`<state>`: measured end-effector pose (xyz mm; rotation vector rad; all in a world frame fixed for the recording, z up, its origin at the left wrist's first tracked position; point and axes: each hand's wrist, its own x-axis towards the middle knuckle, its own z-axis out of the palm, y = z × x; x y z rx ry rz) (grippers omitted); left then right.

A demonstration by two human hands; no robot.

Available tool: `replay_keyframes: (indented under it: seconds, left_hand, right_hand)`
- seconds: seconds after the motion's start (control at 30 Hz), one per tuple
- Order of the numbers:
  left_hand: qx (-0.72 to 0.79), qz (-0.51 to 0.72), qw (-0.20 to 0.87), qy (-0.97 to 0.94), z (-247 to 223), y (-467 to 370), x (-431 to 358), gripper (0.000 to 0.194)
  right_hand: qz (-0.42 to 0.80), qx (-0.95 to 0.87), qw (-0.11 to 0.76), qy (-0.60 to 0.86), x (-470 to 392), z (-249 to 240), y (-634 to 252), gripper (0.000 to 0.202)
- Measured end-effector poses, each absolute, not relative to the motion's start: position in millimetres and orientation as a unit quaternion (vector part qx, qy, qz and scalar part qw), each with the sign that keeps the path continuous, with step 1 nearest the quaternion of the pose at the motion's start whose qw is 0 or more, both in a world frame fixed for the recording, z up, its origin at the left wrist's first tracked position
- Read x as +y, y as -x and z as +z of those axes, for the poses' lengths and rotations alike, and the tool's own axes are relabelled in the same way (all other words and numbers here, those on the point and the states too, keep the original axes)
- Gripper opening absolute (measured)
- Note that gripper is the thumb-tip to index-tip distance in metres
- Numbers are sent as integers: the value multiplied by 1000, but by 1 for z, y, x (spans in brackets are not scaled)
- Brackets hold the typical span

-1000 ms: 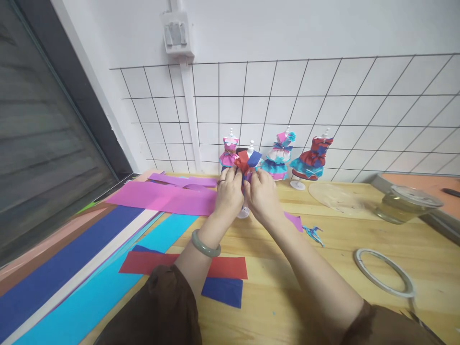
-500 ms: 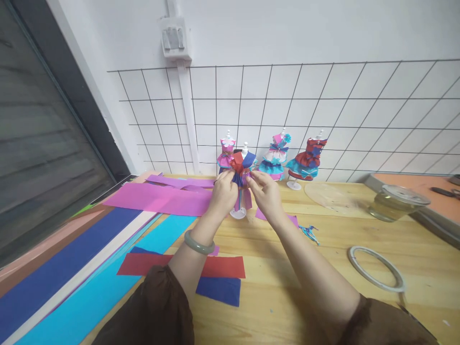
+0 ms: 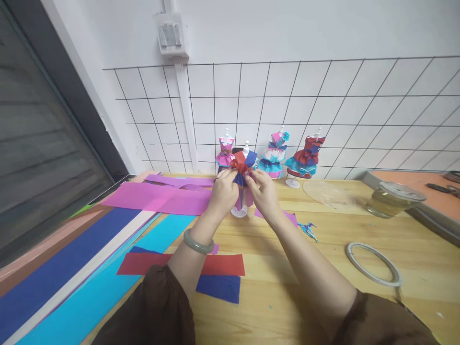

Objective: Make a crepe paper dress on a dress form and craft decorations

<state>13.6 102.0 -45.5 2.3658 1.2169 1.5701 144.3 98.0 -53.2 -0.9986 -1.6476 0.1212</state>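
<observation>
A gap opens

Since a second ago, the left hand (image 3: 224, 191) and right hand (image 3: 265, 192) have parted slightly, baring gathered dark-blue paper (image 3: 240, 179) between them. The right thumb and fingertips pinch the red-and-blue paper dress (image 3: 241, 165) at its waist, on a small white mannequin (image 3: 247, 145) between the hands; the left fingers curl against its side, their closure hidden.

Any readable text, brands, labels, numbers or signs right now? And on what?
None readable.
Front paper dress: no lettering visible.
Wall box: no legible marking.
Clear lidded tub: too blurred to tell if anything is printed.
</observation>
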Motion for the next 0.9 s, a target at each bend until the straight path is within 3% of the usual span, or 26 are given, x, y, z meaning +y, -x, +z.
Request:
replay_keyframes:
  seconds: [0.2,0.37,0.6,0.9]
  left_hand:
    - [376,548,159,-730,-44,-14,101,38]
    - [368,552,180,-726,-42,-14,99,22]
    - [347,536,160,-753,-34,-11,94,21]
    - [311,523,282,-742,-36,-3,101,23]
  right_hand:
    - [278,-578,651,407,97,-49,-146,29]
    - [299,-587,649,381,93,-44,-146,29]
    - [332,-600,632,361,89,-39,-148,22]
    - [380,-590,618,354,93,-43,-152,24]
